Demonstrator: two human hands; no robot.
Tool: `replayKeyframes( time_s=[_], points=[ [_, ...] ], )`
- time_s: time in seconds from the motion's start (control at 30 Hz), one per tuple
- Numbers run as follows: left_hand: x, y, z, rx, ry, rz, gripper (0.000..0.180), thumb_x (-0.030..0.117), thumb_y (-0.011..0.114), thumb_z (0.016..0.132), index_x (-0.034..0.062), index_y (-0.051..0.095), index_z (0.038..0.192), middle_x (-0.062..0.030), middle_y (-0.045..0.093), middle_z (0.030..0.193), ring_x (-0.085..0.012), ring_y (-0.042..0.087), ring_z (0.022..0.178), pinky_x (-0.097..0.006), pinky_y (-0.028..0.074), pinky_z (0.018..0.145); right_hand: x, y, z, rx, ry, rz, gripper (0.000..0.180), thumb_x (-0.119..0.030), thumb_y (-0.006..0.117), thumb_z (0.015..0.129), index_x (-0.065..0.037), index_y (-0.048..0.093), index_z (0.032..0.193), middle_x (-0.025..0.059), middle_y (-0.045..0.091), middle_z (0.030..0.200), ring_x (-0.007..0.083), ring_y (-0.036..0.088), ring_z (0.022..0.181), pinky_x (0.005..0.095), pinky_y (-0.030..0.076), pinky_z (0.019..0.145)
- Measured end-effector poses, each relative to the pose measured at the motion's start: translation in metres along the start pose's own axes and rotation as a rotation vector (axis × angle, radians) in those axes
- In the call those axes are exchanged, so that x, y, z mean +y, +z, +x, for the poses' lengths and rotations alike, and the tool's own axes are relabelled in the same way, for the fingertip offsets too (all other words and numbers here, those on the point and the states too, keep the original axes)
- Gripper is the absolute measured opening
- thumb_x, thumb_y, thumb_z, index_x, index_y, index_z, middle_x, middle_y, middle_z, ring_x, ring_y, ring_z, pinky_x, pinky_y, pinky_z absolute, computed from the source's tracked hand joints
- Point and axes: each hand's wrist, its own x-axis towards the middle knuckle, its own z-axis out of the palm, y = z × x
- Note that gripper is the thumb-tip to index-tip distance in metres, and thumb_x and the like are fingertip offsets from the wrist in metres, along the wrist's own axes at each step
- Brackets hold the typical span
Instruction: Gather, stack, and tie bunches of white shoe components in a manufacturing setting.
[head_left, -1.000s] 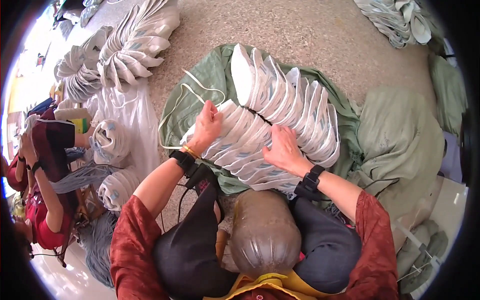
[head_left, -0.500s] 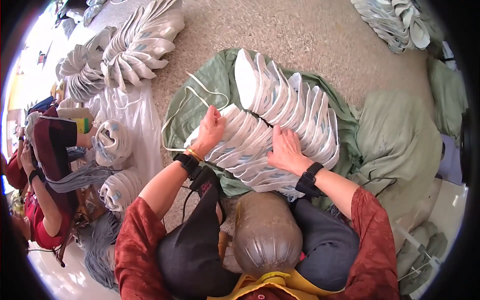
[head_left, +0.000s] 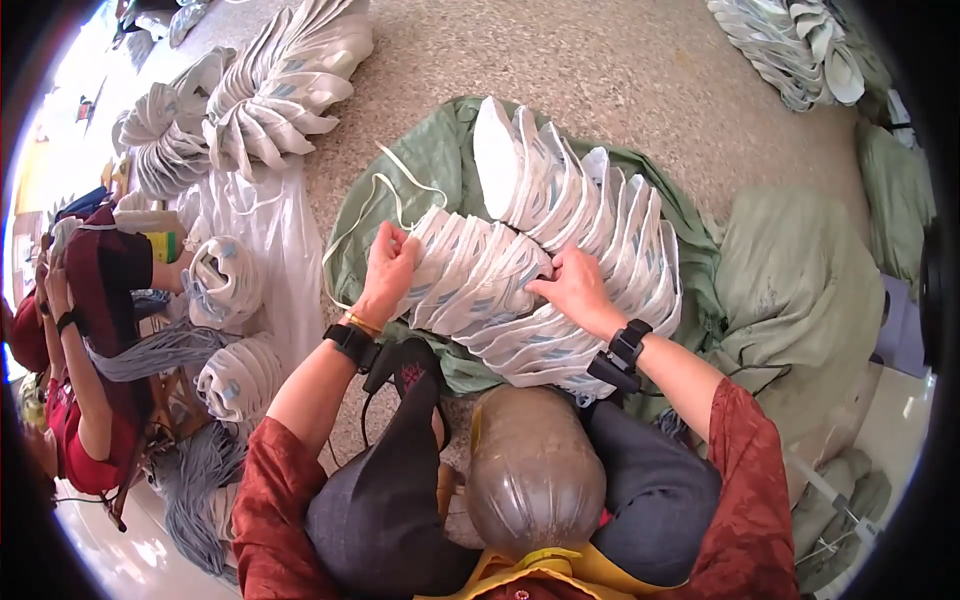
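Two nested rows of white shoe uppers with pale blue marks lie side by side on a green cloth (head_left: 365, 225). Between my hands, a bunch of shoe uppers (head_left: 475, 265) from the nearer row is gripped by its two ends. My left hand (head_left: 388, 268) pinches the left end. My right hand (head_left: 577, 288) closes on the right end, where the two rows meet. Farther off, the other row of uppers (head_left: 575, 180) stays on the cloth. A cream cord (head_left: 372, 190) curls beside my left hand. The fingertips are partly hidden by the uppers.
A large brownish plastic jar (head_left: 535, 470) stands between my legs. More stacked uppers (head_left: 280, 90) lie at the far left, others (head_left: 785, 50) at the far right. Green sacking (head_left: 790, 270) is heaped at right. At left sits another person (head_left: 95, 430) near grey laces (head_left: 195, 500).
My left hand has moved left and slightly down, and my right hand a little right. The bunch of uppers between them is now squeezed together and shifted away from the rest of its row.
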Motion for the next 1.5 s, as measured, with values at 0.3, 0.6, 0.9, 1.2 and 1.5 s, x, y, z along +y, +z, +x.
replayKeyframes(
  time_s=[0.3, 0.6, 0.9, 1.2, 1.5],
  points=[
    [-0.008, -0.007, 0.015, -0.035, -0.036, -0.038, 0.013, 0.015, 0.057, 0.095, 0.0087, 0.046, 0.091, 0.0043, 0.047, 0.070, -0.0044, 0.040, 0.062, -0.024, 0.031, 0.052, 0.027, 0.028, 0.005, -0.061, 0.408, 0.986, 0.019, 0.007, 0.064, 0.077, 0.009, 0.066, 0.096, 0.0124, 0.071, 0.094, 0.0175, 0.068, 0.083, 0.0255, 0.051, 0.073],
    [-0.014, -0.009, 0.019, -0.047, -0.081, -0.102, 0.016, 0.020, 0.055, 0.098, 0.0099, 0.045, 0.092, 0.0044, 0.046, 0.074, -0.0047, 0.038, 0.064, -0.025, 0.032, 0.053, 0.033, 0.040, 0.014, -0.232, 0.466, 1.261, 0.034, 0.010, 0.057, 0.083, 0.009, 0.060, 0.117, 0.0085, 0.066, 0.111, 0.0176, 0.063, 0.101, 0.0268, 0.049, 0.091],
    [-0.018, -0.004, 0.022, 0.012, -0.117, -0.070, 0.016, 0.018, 0.056, 0.098, 0.0106, 0.044, 0.090, 0.0058, 0.042, 0.072, -0.0045, 0.036, 0.063, -0.024, 0.030, 0.053, 0.047, 0.047, 0.024, -0.440, 0.403, 1.427, 0.027, -0.001, 0.055, 0.093, 0.006, 0.059, 0.119, 0.0098, 0.063, 0.120, 0.0173, 0.060, 0.107, 0.0294, 0.044, 0.099],
    [-0.022, -0.031, 0.021, -0.159, -0.233, -0.490, 0.009, 0.007, 0.051, 0.098, 0.0111, 0.049, 0.090, 0.0041, 0.051, 0.082, -0.0072, 0.051, 0.075, -0.022, 0.043, 0.069, 0.044, 0.069, 0.037, -0.264, 0.454, 1.103, 0.016, -0.008, 0.063, 0.087, 0.007, 0.068, 0.092, 0.0039, 0.066, 0.085, 0.0107, 0.059, 0.074, 0.0232, 0.044, 0.068],
    [-0.032, -0.044, 0.042, -0.504, -0.396, -0.526, 0.022, -0.004, 0.053, 0.093, 0.0026, 0.064, 0.111, -0.0036, 0.066, 0.110, -0.0141, 0.064, 0.099, -0.028, 0.052, 0.088, 0.038, 0.065, 0.036, -0.289, 0.428, 1.122, 0.014, -0.005, 0.061, 0.087, 0.006, 0.068, 0.091, 0.0025, 0.064, 0.084, 0.0111, 0.057, 0.073, 0.0239, 0.042, 0.067]
  ],
)
